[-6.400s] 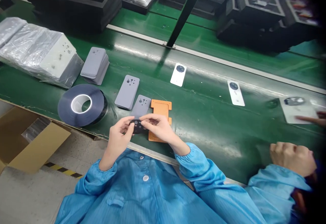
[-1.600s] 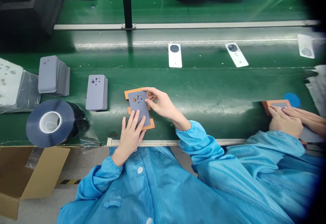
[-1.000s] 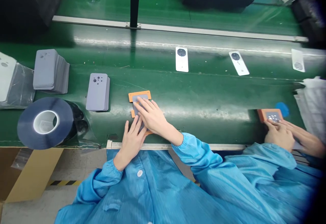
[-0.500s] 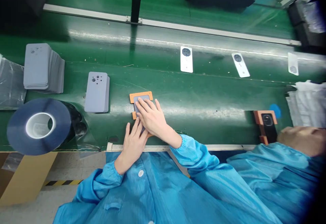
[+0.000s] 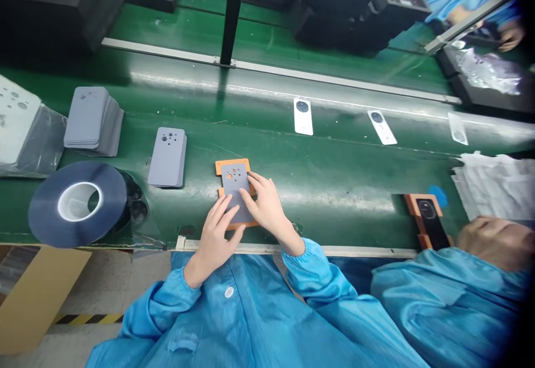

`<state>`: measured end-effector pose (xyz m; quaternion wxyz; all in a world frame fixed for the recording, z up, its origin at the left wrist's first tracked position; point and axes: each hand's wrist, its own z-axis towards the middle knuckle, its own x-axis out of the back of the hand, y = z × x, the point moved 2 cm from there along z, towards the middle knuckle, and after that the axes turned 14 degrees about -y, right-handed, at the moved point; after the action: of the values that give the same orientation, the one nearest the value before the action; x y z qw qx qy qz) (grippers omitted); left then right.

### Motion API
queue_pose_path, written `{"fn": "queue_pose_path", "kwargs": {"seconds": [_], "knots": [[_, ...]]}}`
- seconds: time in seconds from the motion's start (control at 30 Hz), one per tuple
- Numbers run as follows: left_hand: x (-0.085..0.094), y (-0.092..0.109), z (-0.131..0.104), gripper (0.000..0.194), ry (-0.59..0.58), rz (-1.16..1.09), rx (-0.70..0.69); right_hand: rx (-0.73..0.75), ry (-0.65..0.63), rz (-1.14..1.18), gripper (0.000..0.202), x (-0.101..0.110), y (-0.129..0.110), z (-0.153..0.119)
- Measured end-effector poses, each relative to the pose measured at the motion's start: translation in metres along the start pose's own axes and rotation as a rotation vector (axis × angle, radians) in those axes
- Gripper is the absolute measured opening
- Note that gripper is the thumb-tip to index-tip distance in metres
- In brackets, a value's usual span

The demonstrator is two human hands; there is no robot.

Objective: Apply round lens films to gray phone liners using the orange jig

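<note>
A grey plate (image 5: 234,189) with round holes at its far end lies on the orange fixture (image 5: 221,165), whose far bar and near edge show past it; the left hand (image 5: 217,237) has its fingers spread, the tips resting on the plate's near left part, over the fixture; the right hand (image 5: 270,203) is at the fixture's right side, its thumb over the plate and its fingers bent at the edge, though whether they pinch the plate I cannot tell.

Left of the fixture stands a low pile of grey plates (image 5: 165,161); beyond that pile, farther left of the fixture, is a taller grey stack (image 5: 86,117); a tape roll (image 5: 111,189) lies well left of the fixture; past the fixture, to its far right, lie three white panels (image 5: 304,124); well right of the fixture is a co-worker's hand (image 5: 491,240), near a dark panel (image 5: 437,231) in a second orange holder (image 5: 411,205).
</note>
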<state>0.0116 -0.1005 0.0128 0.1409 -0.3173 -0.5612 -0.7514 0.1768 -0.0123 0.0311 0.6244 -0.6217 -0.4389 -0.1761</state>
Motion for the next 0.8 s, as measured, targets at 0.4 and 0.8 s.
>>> {"fn": "queue_pose_path", "kwargs": {"seconds": [0.4, 0.8], "knots": [[0.028, -0.031, 0.005, 0.053, 0.237, -0.997, 0.504, 0.217, -0.245, 0.241, 0.036, -0.008, -0.038, -0.017], [0.057, -0.033, -0.012, 0.051, 0.362, -0.888, 0.493, -0.001, -0.31, 0.827, 0.059, -0.016, -0.02, 0.04]]}}
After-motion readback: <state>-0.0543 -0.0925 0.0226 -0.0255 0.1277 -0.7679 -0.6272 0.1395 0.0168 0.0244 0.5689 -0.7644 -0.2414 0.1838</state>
